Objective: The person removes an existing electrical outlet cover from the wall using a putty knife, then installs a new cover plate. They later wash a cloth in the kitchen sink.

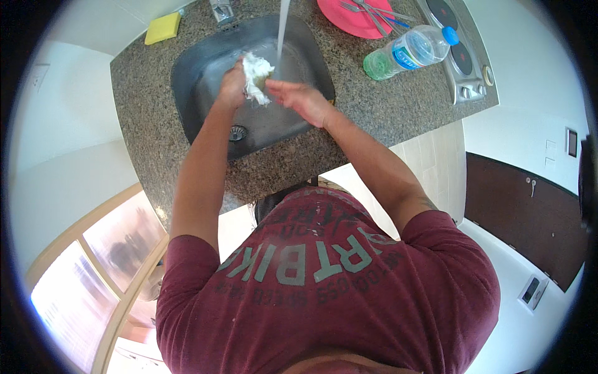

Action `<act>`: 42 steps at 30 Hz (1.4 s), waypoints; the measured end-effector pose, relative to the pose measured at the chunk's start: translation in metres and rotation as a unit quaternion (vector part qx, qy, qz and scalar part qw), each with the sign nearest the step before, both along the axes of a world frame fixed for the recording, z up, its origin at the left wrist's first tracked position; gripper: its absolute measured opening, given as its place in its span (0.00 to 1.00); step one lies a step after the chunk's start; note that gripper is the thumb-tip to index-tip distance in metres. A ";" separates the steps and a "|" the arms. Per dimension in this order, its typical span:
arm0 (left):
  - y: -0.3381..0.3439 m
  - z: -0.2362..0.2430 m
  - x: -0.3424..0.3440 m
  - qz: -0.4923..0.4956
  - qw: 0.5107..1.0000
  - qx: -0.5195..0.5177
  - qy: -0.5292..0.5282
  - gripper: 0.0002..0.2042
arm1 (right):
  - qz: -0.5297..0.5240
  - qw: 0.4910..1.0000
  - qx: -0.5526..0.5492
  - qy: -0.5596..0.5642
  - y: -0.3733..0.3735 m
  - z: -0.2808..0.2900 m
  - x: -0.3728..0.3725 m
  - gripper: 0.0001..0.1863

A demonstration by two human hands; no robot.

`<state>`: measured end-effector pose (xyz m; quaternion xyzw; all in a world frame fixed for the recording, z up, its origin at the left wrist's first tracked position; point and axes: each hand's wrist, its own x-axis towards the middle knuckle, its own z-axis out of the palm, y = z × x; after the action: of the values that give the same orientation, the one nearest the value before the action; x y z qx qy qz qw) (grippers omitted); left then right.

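Observation:
Over the grey sink (180, 81), my left hand (233, 85) is closed around the left side of a white, crumpled, foamy-looking thing (252, 73). A greenish patch shows on its right side; whether it is a soapy sponge or a cloth I cannot make out. My right hand (302, 103) is just to the right of it, fingers stretched toward it and nothing visible in the palm. Whether those fingertips touch the greenish part is unclear. A stream of water (283, 28) falls into the sink close behind both hands.
A faucet (222, 11) stands at the sink's back edge, with a yellow sponge cloth (162, 28) to its left. On the speckled counter (355, 103) at right are a clear bottle with a blue cap (411, 53), a pink plate (339, 19) bearing cutlery, and a hob (461, 56).

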<state>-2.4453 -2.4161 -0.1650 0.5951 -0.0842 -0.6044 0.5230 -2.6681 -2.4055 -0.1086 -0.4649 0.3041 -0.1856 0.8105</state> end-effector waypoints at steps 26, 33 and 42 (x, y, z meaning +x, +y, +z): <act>0.032 0.026 -0.007 -0.223 0.914 -0.164 -0.297 0.27 | -0.225 0.962 0.110 0.109 -0.052 -0.049 0.032 0.16; 0.024 0.027 -0.073 -0.117 0.915 -0.166 -0.348 0.17 | -0.221 0.969 -0.002 0.111 -0.038 -0.050 0.036 0.18; 0.017 0.014 -0.072 0.040 0.980 -0.151 0.120 0.14 | -0.199 0.977 0.024 0.074 -0.031 -0.038 0.035 0.19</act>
<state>-2.5172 -2.3987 -0.1511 0.4353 -0.0870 -0.6305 0.6367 -2.6335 -2.4365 -0.1471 -0.3878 0.4539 -0.3010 0.7436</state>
